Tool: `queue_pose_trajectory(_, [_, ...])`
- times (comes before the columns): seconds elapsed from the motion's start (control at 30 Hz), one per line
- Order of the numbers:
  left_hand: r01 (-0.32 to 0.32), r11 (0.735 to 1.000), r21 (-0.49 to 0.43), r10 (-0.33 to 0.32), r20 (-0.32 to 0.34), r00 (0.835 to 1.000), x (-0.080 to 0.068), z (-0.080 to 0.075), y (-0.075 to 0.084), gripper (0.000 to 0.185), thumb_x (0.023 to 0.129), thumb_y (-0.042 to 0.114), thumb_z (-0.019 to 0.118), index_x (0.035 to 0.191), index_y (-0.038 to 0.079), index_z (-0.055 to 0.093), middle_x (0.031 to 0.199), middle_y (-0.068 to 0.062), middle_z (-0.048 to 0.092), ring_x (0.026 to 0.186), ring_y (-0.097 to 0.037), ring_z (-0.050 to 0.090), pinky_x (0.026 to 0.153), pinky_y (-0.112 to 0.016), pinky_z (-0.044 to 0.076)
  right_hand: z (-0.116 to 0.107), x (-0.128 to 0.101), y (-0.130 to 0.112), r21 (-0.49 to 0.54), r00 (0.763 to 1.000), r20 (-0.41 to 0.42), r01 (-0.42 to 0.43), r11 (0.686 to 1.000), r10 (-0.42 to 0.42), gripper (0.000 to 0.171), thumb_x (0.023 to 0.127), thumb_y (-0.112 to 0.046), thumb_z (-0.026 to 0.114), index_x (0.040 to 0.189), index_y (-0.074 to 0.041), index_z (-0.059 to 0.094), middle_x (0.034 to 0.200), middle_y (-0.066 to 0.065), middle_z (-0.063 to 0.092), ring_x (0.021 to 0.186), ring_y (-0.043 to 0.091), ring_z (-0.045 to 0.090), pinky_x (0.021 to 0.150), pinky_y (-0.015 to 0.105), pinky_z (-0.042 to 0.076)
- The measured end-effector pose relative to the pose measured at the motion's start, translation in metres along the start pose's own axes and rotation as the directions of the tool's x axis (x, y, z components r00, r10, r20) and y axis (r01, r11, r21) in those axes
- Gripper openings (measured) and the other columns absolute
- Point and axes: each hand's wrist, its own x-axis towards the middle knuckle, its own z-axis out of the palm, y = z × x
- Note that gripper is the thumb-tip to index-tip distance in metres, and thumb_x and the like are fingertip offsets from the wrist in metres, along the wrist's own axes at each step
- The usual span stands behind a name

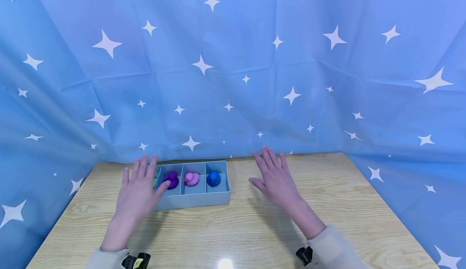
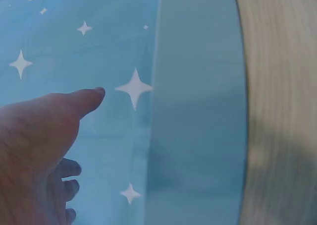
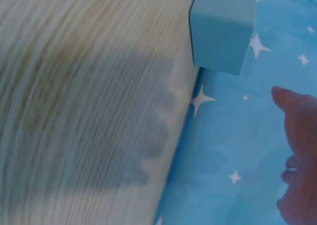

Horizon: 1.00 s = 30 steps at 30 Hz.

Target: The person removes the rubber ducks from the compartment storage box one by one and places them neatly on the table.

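**Open hands over a tray of toy ducks**

Sleeve cuffs sit at the bottom edge of the head view, and from them both forearms reach out over the wooden table [image 1: 255, 228]. The left hand [image 1: 137, 192] hovers with fingers spread and straight above the left end of the blue divided tray [image 1: 193, 199], holding nothing; its thumb lies over the compartment with the purple duck [image 1: 172, 179]. The right hand [image 1: 276, 178] is likewise flat and empty, on the table side just right of the tray and apart from it. A pink duck [image 1: 191, 178] and a blue duck [image 1: 213, 178] sit one per compartment further right. The leftmost compartment is mostly hidden by the left hand.

The ducks look small, light and probably rubbery, so a gentle pinch across the body should do. The tray seems stiff plastic, best taken by its end walls.
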Motion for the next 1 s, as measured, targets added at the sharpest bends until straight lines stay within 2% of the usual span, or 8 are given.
queue_pose_trajectory(0.13, [0.020,0.999,-0.046,-0.021,-0.035,0.999,-0.007,0.003,-0.010,0.089,0.100,0.040,0.066,0.162,-0.001,0.019,0.161,-0.036,0.020,0.150,-0.053,0.014,0.117,-0.071,0.005,0.006,0.002,-0.003,0.074,0.998,-0.046,0.041,0.996,-0.037,0.084,0.096,-0.038,0.073,0.160,-0.002,0.033,0.163,0.027,0.027,0.152,0.041,0.024,0.120,0.063,0.017])
queue_pose_trajectory(0.27, [0.021,0.995,-0.098,-0.028,-0.072,0.997,-0.011,0.005,-0.019,0.089,0.099,0.037,0.069,0.162,-0.003,0.020,0.159,-0.038,0.022,0.149,-0.054,0.015,0.117,-0.072,0.008,0.012,0.004,-0.007,0.218,0.996,-0.066,0.069,0.974,-0.055,0.084,0.094,-0.032,0.077,0.159,-0.001,0.034,0.163,0.025,0.028,0.150,0.041,0.027,0.119,0.060,0.025])
queue_pose_trajectory(0.4, [0.012,0.988,-0.155,-0.033,-0.134,0.990,-0.013,0.007,-0.026,0.087,0.097,0.031,0.073,0.159,-0.005,0.025,0.155,-0.040,0.028,0.145,-0.057,0.021,0.115,-0.072,0.015,0.017,0.007,-0.014,0.357,0.999,0.001,0.030,0.934,-0.033,0.084,0.095,-0.032,0.076,0.161,-0.006,0.031,0.167,0.018,0.024,0.150,0.038,0.028,0.113,0.058,0.037])
queue_pose_trajectory(0.5, [0.031,0.981,-0.190,-0.061,-0.156,0.986,-0.015,0.010,-0.031,0.086,0.096,0.031,0.074,0.159,-0.004,0.028,0.155,-0.039,0.030,0.144,-0.058,0.024,0.113,-0.073,0.021,0.020,0.010,-0.020,0.415,0.998,0.052,-0.003,0.910,-0.021,0.084,0.096,-0.030,0.076,0.162,-0.008,0.029,0.167,0.016,0.023,0.151,0.037,0.028,0.111,0.058,0.040])
queue_pose_trajectory(0.77, [0.097,0.968,-0.231,-0.131,-0.137,0.982,-0.020,0.016,-0.045,0.088,0.097,0.036,0.073,0.163,0.004,0.024,0.159,-0.033,0.028,0.145,-0.054,0.025,0.101,-0.078,0.032,0.025,0.025,-0.037,0.513,0.993,0.105,-0.012,0.859,-0.049,0.084,0.096,-0.025,0.075,0.163,-0.007,0.028,0.167,0.017,0.025,0.152,0.035,0.026,0.118,0.055,0.031])
queue_pose_trajectory(1.0, [0.125,0.952,-0.278,-0.167,-0.131,0.977,-0.023,0.023,-0.054,0.088,0.097,0.037,0.072,0.163,0.003,0.023,0.160,-0.031,0.027,0.140,-0.057,0.032,0.097,-0.076,0.037,0.027,0.040,-0.050,0.567,0.989,0.143,-0.043,0.823,-0.046,0.079,0.098,-0.030,0.072,0.161,-0.006,0.031,0.166,0.013,0.028,0.153,0.030,0.025,0.121,0.050,0.028])
